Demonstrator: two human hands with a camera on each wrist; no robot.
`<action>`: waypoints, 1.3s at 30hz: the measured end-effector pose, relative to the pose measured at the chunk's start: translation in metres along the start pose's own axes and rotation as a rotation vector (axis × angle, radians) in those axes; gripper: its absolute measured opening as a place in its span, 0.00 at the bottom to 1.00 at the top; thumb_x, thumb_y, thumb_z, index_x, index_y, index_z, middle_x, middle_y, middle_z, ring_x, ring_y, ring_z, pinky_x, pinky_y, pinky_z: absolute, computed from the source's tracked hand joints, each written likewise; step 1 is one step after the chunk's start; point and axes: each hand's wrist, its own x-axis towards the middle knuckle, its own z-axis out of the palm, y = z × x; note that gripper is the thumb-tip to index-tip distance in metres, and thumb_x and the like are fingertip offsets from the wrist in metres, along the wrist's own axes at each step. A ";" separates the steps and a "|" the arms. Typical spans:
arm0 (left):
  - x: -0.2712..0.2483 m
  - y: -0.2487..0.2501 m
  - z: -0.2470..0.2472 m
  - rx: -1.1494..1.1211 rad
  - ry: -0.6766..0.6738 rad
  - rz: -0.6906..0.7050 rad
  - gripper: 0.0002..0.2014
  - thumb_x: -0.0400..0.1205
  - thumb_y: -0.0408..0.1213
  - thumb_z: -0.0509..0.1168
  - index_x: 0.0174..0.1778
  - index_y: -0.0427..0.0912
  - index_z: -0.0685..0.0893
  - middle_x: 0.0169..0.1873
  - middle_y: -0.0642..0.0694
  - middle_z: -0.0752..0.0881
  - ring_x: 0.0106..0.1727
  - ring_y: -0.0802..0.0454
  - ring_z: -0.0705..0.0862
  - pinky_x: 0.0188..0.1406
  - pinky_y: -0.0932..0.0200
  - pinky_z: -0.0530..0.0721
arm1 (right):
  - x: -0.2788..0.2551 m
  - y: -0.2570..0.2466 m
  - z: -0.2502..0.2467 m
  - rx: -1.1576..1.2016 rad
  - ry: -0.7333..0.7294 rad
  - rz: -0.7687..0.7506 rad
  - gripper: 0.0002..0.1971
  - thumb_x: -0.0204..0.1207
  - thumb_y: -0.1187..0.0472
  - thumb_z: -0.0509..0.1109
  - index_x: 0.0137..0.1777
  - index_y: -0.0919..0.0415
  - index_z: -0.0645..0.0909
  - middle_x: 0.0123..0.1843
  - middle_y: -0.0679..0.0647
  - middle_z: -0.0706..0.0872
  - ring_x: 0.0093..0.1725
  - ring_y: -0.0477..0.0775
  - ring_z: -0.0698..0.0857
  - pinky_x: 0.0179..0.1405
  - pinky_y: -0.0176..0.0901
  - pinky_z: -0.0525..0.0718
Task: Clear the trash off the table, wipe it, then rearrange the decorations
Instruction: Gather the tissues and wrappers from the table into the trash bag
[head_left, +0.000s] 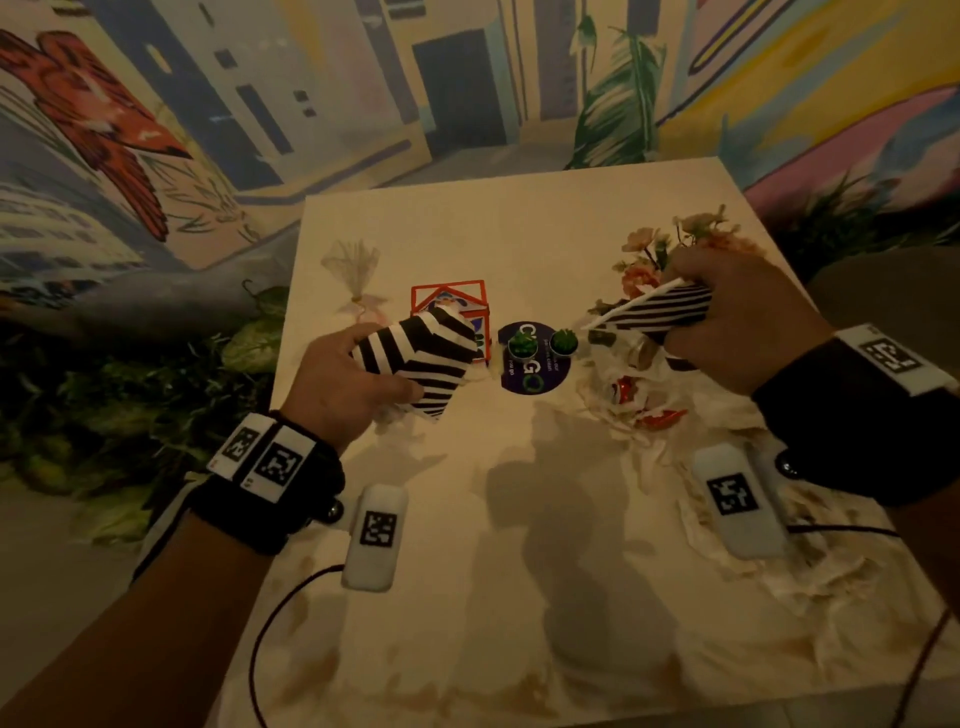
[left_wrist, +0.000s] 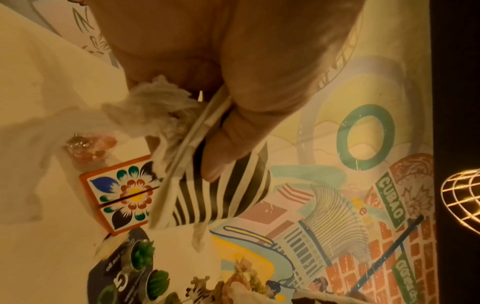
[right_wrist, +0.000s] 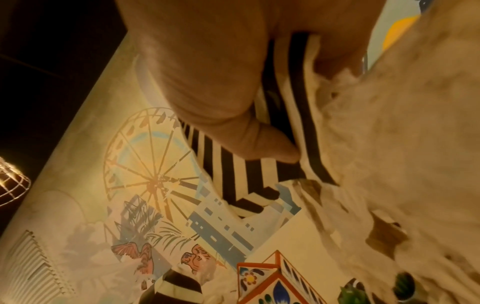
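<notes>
Your left hand (head_left: 343, 384) has its grip closed around a crumpled black-and-white striped paper wrapper (head_left: 421, 358), held just above the left middle of the bench (head_left: 519, 223); the left wrist view shows your thumb pressing the stiff striped paper, with a wad of soft white tissue (left_wrist: 155, 111) bunched against it. Your right hand (head_left: 748, 322) grips a second striped wrapper (head_left: 654, 309), folded flatter into a long pointed wedge with a white edge, held over the right side of the bench. The right wrist view shows your fingers (right_wrist: 233, 115) curled over its stripes.

Below your right hand lies a heap of crinkled white paper trash (head_left: 639, 395) with glossy red scraps in it. More stained, rumpled tissue spreads along the bench's right and near edges.

Between your hands sits a round dark coaster (head_left: 535, 374) with printed lettering, and two small green succulents (head_left: 540, 343) stand on it. Just behind the left wrapper is a square orange-framed tile holder (head_left: 452, 301) painted with a flower. Left of it lies a small clear cellophane favour bag (head_left: 358, 280), gathered and tied at the neck. A spray of pale pink artificial flowers (head_left: 675, 244) stands behind your right hand.

The bench top is smooth, pale and square, blotched with brownish stains near you. A painted city mural (head_left: 311, 104) covers the wall beyond.
</notes>
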 end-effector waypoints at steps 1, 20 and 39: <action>-0.001 0.001 -0.006 0.000 0.010 0.002 0.23 0.62 0.17 0.75 0.48 0.44 0.83 0.44 0.38 0.89 0.46 0.40 0.89 0.45 0.43 0.88 | 0.001 -0.004 0.001 -0.006 0.001 -0.009 0.13 0.65 0.73 0.73 0.41 0.57 0.76 0.34 0.44 0.76 0.34 0.41 0.75 0.30 0.34 0.72; 0.049 -0.099 -0.273 0.040 0.060 -0.070 0.22 0.65 0.18 0.75 0.49 0.44 0.84 0.45 0.47 0.89 0.48 0.49 0.88 0.49 0.48 0.87 | 0.033 -0.256 0.176 0.154 -0.029 -0.193 0.11 0.62 0.71 0.77 0.39 0.60 0.78 0.36 0.54 0.84 0.37 0.51 0.83 0.31 0.36 0.78; 0.104 -0.298 -0.395 0.212 0.040 -0.514 0.30 0.67 0.26 0.77 0.66 0.34 0.79 0.59 0.37 0.84 0.60 0.39 0.82 0.49 0.53 0.80 | 0.051 -0.350 0.472 0.325 -0.258 0.276 0.09 0.70 0.71 0.70 0.40 0.58 0.74 0.35 0.53 0.78 0.40 0.58 0.82 0.41 0.54 0.83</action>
